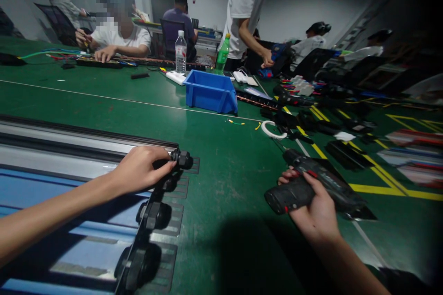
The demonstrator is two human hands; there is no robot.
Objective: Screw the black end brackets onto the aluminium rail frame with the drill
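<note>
My left hand [145, 168] reaches over a long metal-and-blue housing [62, 166], its thumb and fingers closed on a black cable gland [182, 158] at the housing's far end corner. Nearer to me, larger black glands [155, 215] stick out of the same end plate, beside dark slotted tabs [175, 219]. On the right, my right hand [316, 207] is wrapped round the grip of a black cordless drill [311, 177] with red accents. The drill is held above the table, its thin bit pointing away from me and to the left.
A blue bin [211, 94] stands mid-table, with a water bottle [180, 53] and a green bottle [223, 54] behind it. A white ring-shaped coil [273, 130] lies right of it. Black parts and yellow tape lines [377, 189] are at the right. Several people sit or stand beyond.
</note>
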